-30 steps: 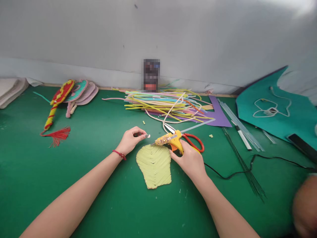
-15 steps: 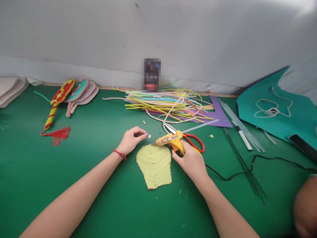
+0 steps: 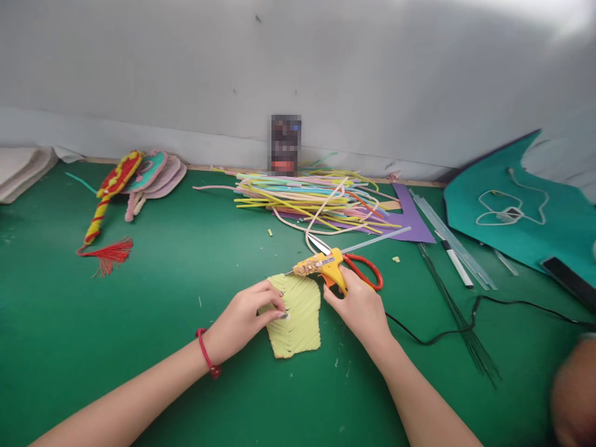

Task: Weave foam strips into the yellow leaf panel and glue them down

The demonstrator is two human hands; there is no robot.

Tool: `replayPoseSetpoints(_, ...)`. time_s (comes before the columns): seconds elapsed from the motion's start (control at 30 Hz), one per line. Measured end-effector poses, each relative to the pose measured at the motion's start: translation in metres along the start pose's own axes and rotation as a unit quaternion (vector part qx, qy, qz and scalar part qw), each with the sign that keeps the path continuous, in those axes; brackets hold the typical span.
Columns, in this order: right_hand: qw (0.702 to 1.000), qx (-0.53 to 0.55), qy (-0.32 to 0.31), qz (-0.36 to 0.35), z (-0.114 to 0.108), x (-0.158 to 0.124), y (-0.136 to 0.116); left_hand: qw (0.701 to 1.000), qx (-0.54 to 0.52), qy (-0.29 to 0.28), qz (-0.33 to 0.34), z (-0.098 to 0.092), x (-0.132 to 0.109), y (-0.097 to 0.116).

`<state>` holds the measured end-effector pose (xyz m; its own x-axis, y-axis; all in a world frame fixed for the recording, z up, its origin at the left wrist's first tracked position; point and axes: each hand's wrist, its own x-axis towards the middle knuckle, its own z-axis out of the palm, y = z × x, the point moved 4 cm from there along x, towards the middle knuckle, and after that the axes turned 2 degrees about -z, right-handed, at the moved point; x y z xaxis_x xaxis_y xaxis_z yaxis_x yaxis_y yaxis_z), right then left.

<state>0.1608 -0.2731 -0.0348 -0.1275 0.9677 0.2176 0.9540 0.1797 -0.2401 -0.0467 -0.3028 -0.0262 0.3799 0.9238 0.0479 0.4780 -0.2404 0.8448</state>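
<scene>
A pale yellow-green woven leaf-shaped piece (image 3: pixel 300 316) lies on the green table (image 3: pixel 186 261) in front of me. My left hand (image 3: pixel 242 320), with a red cord at the wrist, rests on its left side, fingertips pinched together and pressed onto the weave; whether anything is between them I cannot make out. My right hand (image 3: pixel 361 310) grips the handle of a yellow glue gun (image 3: pixel 323 265), whose nozzle points left just above the piece's top edge. Red-handled scissors (image 3: pixel 361 267) lie right behind the gun.
A pile of coloured plastic strips (image 3: pixel 311 195) lies behind, with purple sheet (image 3: pixel 412 217). Woven fans and a red tassel (image 3: pixel 109 254) lie far left. Clear glue sticks (image 3: pixel 454 242), a pen, thin wires (image 3: pixel 460 316), the black cord (image 3: pixel 512 304) and teal felt (image 3: pixel 521 205) lie right. Someone's blurred body part (image 3: pixel 575 391) shows bottom right.
My left hand came down and toward me from beside the gun's nozzle onto the woven piece. The glue gun and right hand stayed almost where they were.
</scene>
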Motion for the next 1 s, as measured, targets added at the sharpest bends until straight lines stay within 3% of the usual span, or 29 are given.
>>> replayPoseSetpoints(0.23,1.0,0.009,-0.022,0.006,0.0,0.0,0.001,1.0,-0.008,0.002,-0.025,0.01,-0.005,-0.023)
replayPoseSetpoints(0.83,1.0,-0.001,0.014,-0.005,-0.001,-0.001,-0.004,1.0,-0.011,-0.002,-0.017,0.009,-0.003,-0.019)
replayPoseSetpoints(1.0,1.0,-0.002,-0.005,0.006,-0.002,-0.001,-0.001,1.0,-0.008,-0.006,-0.027,0.009,-0.002,-0.02)
